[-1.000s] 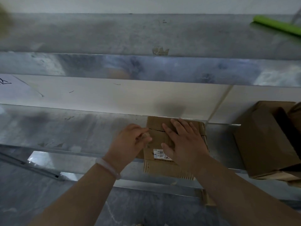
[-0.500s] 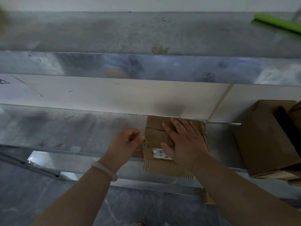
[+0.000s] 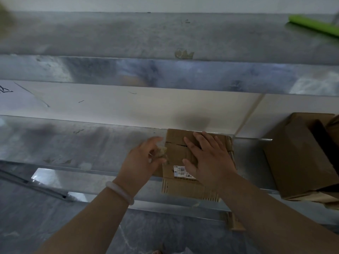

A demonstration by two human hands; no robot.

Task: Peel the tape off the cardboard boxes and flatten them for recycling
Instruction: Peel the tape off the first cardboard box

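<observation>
A small brown cardboard box [image 3: 176, 149] with a white barcode label [image 3: 180, 171] lies on the metal shelf [image 3: 73, 143]. My right hand [image 3: 209, 158] lies flat on the box's top, fingers spread, pressing it down. My left hand [image 3: 145, 160] is at the box's left edge, fingers pinched on a crumpled bit of clear tape [image 3: 162, 150] that leads to the box. A white bangle sits on my left wrist.
A bigger brown cardboard box [image 3: 300, 156] stands on the shelf at the right. A scrap of tape [image 3: 184, 54] sticks to the upper shelf's edge. A green roll [image 3: 311, 24] lies at the top right. The grey floor shows below.
My left hand has pulled slightly left, away from the box, with the bit of tape in its fingers. My right hand has stayed flat on the box.
</observation>
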